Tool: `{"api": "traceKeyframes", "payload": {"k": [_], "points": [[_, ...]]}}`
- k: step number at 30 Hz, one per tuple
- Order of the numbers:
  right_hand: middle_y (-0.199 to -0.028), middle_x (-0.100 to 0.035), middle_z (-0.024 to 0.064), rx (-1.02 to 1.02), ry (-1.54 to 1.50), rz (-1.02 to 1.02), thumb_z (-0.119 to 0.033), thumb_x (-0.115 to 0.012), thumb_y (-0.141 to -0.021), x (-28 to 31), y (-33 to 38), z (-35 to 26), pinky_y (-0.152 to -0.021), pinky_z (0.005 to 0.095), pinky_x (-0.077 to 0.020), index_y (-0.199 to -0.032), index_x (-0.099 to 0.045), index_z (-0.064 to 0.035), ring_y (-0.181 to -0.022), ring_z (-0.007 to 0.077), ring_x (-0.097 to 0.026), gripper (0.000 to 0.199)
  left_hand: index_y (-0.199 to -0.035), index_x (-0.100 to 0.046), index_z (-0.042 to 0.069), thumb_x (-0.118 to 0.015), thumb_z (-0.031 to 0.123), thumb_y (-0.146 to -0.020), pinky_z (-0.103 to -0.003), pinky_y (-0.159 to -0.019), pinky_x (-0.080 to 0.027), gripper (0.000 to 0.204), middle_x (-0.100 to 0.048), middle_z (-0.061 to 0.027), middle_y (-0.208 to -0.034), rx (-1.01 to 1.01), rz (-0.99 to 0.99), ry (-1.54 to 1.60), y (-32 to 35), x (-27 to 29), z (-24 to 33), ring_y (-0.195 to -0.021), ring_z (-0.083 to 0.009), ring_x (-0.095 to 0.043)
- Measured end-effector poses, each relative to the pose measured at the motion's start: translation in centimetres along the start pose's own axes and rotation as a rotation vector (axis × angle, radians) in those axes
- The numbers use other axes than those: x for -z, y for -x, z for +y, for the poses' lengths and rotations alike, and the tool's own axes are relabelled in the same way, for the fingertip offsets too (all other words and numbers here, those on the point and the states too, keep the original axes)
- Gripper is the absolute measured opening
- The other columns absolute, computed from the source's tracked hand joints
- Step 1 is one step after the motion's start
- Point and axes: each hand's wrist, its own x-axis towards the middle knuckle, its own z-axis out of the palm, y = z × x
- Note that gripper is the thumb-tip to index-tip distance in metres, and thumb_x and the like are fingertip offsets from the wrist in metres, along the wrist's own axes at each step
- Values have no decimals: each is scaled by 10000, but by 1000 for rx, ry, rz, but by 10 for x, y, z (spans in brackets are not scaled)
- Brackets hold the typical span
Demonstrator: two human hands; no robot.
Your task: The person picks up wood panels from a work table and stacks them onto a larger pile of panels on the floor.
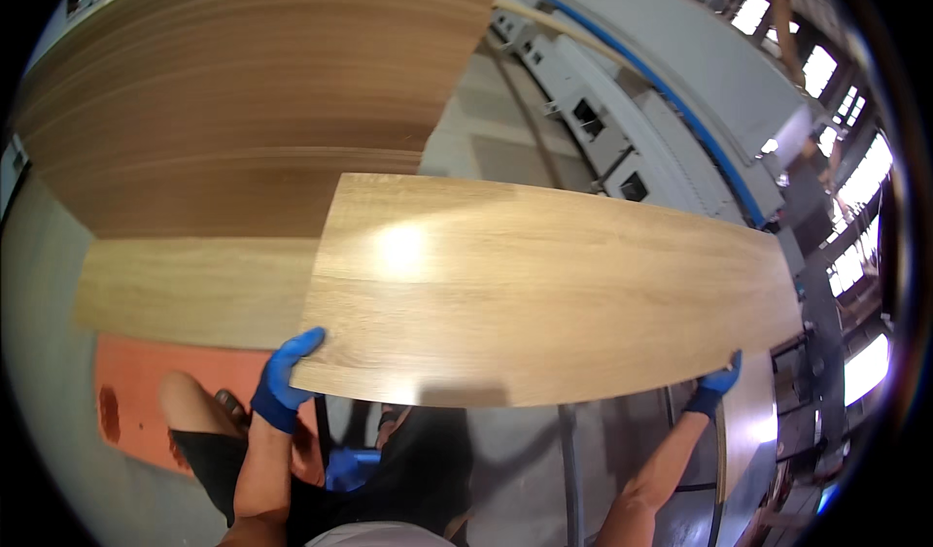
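Note:
A long wood-grain board (544,285) spans the space before me, its light glossy face turned up. My left hand (288,370), in a blue glove, grips its lower left corner with the thumb over the face. Near the lower right end, my right hand (720,382), also gloved in blue, closes on the front edge with the thumb on top. The fingers of both hands are mostly hidden under the board.
Behind on the left rises a stack of brown boards (262,100), with a lighter board (194,285) in front. An orange mat or panel (146,382) lies at lower left. A long grey machine (671,110) with a blue strip runs along the right. Below the board stands a metal frame (570,469).

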Motion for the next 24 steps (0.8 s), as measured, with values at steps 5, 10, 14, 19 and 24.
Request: {"api": "traceKeyframes", "payload": {"k": [5,10,14,19,24], "points": [[-1228,-448,118,-60,213,-37,-320,-458,-851,35,15,18,-927,384,-351,-1205,-416,-6,-1090,265,-442,474,-1196,-428,24,-427,276,-854,-411,-942,-347,425,-480,-132,-1197,-458,273,440,45,169,-7,-1103,-293,-451],[-1223,-451,122,-63,351,-38,-331,-433,-863,36,5,30,-920,383,-369,-1207,-413,-4,-1084,267,-454,475,-1187,-447,60,-472,281,-836,-444,-934,-347,416,-484,-107,-1201,-612,477,501,36,280,-22,-1099,-290,-450],[-1225,-448,126,-77,449,-183,-286,-431,-873,42,-2,83,-938,399,-361,-1208,-413,-3,-1097,263,-446,440,-1181,-452,69,-481,298,-846,-443,-911,-378,407,-479,-97,-1208,-635,553,500,22,361,-41,-1086,-291,-460],[-1190,-479,123,-397,249,-264,-229,-483,-851,-6,105,208,-932,436,-364,-1158,-466,-4,-1078,255,-459,381,-1222,-403,58,-430,369,-867,-448,-934,-344,472,-447,-111,-1237,-602,665,466,23,334,12,-1108,-296,-437],[-1164,-496,129,-938,22,-198,-199,-496,-833,-65,238,323,-940,449,-351,-1156,-457,-32,-1096,288,-449,366,-1243,-374,47,-435,371,-867,-428,-940,-344,500,-420,-125,-1259,-611,879,248,13,351,71,-1116,-295,-433]]}}
